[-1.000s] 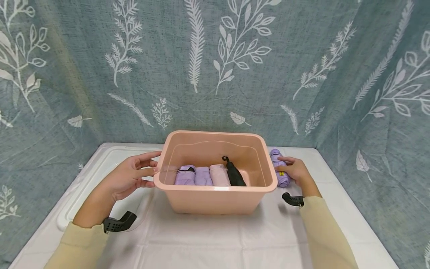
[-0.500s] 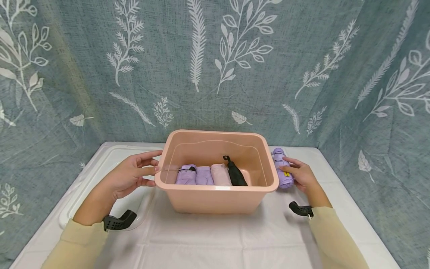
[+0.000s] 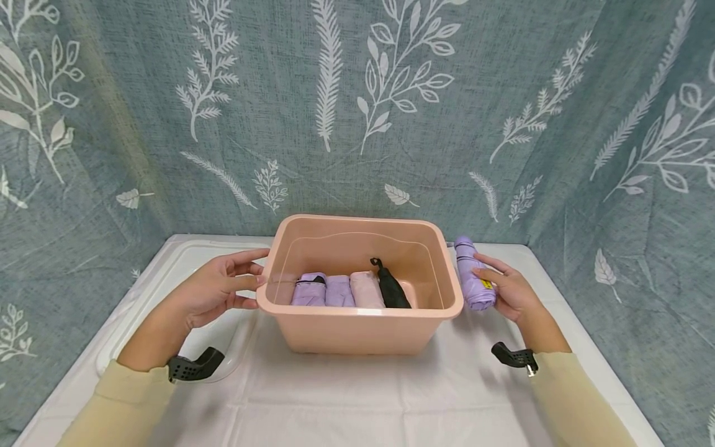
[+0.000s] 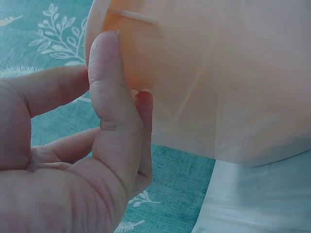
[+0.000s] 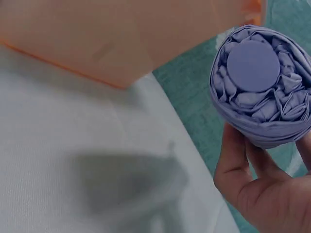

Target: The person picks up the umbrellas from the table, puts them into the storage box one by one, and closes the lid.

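Note:
My right hand (image 3: 511, 292) grips a folded purple umbrella (image 3: 472, 279) with a yellow label, just right of the peach plastic bin (image 3: 360, 335). In the right wrist view the umbrella's round end (image 5: 253, 66) and gathered cloth face the camera, above the fingers. My left hand (image 3: 218, 288) holds the bin's left rim between thumb and fingers; in the left wrist view the thumb (image 4: 108, 73) lies along the bin's wall. Inside the bin, side by side, lie two purple rolled bundles (image 3: 339, 292), a pale pink one (image 3: 367, 290) and a folded black umbrella (image 3: 393, 288) with a wrist loop.
A translucent white lid (image 3: 192, 254) lies flat on the left of the table, partly under the left forearm. White cloth (image 3: 346, 403) covers the table. Blue-green leaf-patterned curtains (image 3: 290, 124) stand at the back and both sides.
My right hand has lifted the purple umbrella and moved it slightly right, away from the bin's side. My left hand stays at the left rim.

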Demonstrator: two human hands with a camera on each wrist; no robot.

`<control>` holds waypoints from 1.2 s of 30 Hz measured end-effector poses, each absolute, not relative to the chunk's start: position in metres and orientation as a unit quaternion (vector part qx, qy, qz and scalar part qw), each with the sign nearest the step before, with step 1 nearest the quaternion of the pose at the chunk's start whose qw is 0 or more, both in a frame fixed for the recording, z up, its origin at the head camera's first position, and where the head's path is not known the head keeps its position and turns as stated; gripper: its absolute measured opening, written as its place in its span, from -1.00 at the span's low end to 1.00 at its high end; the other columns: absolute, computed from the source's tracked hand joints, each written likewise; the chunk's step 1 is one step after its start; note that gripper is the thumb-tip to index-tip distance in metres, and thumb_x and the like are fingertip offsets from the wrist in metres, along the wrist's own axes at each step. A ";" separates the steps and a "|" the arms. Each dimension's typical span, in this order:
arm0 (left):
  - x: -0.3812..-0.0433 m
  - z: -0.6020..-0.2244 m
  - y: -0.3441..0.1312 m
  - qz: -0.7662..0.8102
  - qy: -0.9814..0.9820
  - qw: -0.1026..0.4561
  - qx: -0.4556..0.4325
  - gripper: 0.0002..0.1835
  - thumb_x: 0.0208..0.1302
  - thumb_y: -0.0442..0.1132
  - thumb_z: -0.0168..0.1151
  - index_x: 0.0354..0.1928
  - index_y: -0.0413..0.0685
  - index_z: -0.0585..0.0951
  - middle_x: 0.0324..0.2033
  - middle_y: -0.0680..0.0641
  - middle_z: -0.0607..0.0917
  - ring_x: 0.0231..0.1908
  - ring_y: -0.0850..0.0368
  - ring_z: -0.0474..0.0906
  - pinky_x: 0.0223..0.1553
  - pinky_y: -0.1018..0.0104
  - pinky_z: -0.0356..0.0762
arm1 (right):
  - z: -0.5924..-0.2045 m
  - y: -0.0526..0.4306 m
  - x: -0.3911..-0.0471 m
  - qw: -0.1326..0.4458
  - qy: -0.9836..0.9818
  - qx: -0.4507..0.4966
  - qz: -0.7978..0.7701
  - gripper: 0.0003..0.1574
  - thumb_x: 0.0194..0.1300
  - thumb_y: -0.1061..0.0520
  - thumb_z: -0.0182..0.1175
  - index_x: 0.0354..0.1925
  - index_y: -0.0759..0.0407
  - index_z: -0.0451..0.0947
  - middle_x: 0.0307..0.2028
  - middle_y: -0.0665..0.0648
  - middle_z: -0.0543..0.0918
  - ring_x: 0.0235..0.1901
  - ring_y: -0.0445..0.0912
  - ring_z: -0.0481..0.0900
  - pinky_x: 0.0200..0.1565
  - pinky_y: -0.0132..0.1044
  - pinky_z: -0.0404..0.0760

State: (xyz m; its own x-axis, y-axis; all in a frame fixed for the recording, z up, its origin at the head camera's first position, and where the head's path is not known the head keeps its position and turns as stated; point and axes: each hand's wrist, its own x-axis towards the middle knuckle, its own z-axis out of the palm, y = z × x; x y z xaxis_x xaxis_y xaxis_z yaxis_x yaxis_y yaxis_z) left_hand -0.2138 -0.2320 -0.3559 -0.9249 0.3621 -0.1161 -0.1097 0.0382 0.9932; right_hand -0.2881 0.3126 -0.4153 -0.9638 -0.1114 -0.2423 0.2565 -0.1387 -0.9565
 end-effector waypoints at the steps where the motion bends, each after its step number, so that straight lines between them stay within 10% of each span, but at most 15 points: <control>1: -0.214 -0.356 -0.232 0.688 0.699 0.173 0.091 -0.18 0.40 -0.41 0.25 0.60 -0.24 0.09 -0.11 0.05 0.59 -0.20 0.20 0.69 -0.21 0.23 0.78 | -0.412 0.312 -0.287 0.124 0.641 0.055 -0.755 -0.21 0.43 0.11 0.30 0.54 -0.04 0.30 -0.03 -0.09 0.66 -0.17 -0.20 0.70 -0.16 -0.32 0.77; 13: -0.215 -0.353 -0.233 0.679 0.706 0.180 0.091 -0.16 0.41 -0.39 0.25 0.61 -0.22 0.06 -0.09 0.02 0.55 -0.19 0.20 0.68 -0.20 0.23 0.79 | -0.385 0.310 -0.274 0.131 0.596 0.003 -0.792 -0.61 0.52 0.21 0.16 0.18 -0.18 0.63 -0.03 -0.04 0.68 -0.14 -0.17 0.70 -0.16 -0.34 0.77; 22: -0.215 -0.353 -0.233 0.673 0.711 0.179 0.092 -0.15 0.41 -0.39 0.25 0.62 -0.21 0.05 -0.09 0.03 0.55 -0.19 0.21 0.67 -0.19 0.22 0.79 | -0.369 0.310 -0.270 0.151 0.581 -0.046 -0.798 -0.52 0.60 0.20 -0.02 0.37 -0.15 0.32 0.17 0.01 0.46 -0.07 -0.15 0.64 -0.15 -0.34 0.74; 36: -0.215 -0.352 -0.233 0.675 0.708 0.182 0.096 -0.15 0.41 -0.40 0.25 0.61 -0.23 0.05 -0.08 0.02 0.55 -0.19 0.22 0.67 -0.18 0.22 0.79 | -0.330 0.298 -0.266 0.149 0.620 -0.089 -0.765 -0.51 0.51 0.34 0.07 0.20 -0.14 0.56 0.17 0.05 0.46 -0.05 -0.10 0.64 -0.15 -0.26 0.75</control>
